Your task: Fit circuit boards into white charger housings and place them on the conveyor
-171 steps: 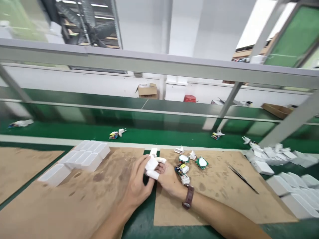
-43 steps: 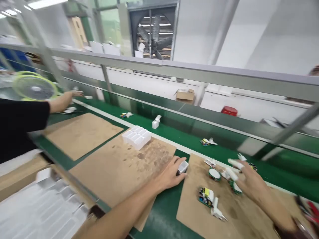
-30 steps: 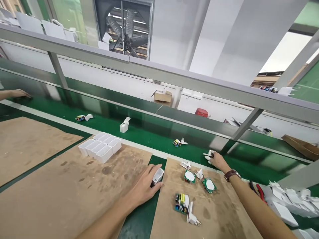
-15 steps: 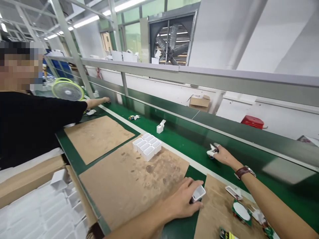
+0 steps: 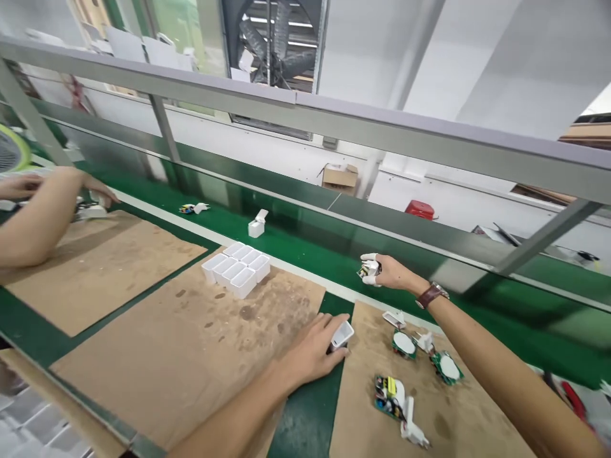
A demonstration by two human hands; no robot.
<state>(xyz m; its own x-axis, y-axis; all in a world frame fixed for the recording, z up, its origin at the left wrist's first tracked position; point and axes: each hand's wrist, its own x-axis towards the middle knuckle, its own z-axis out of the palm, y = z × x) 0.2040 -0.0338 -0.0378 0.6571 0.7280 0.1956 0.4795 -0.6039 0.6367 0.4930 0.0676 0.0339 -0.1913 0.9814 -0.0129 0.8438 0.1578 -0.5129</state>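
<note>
My left hand point(image 5: 312, 350) is closed around a small white plastic box point(image 5: 342, 335), its open end upward, over the green strip between two brown mats. My right hand point(image 5: 394, 272) is above the green belt, its fingers closed on a small circuit board point(image 5: 365, 271) with white and yellow parts. White covers sit on my thumb and a fingertip. On the near right mat lie a circuit board with a white plug point(image 5: 391, 397), two boards with white round pads point(image 5: 404, 343) and a white frame-like piece point(image 5: 394, 319).
Several white boxes point(image 5: 237, 269) stand grouped on the middle mat point(image 5: 191, 356). A lidded white box point(image 5: 256, 226) and a small board point(image 5: 193, 208) lie on the belt point(image 5: 305, 245). A co-worker's arm point(image 5: 45, 216) is at left. A carton of white boxes point(image 5: 38, 416) is lower left.
The view has swung right and down. The co-worker's arm has drawn back from the belt to their mat. Both my hands keep roughly the same places; the board in my right hand shows more clearly.
</note>
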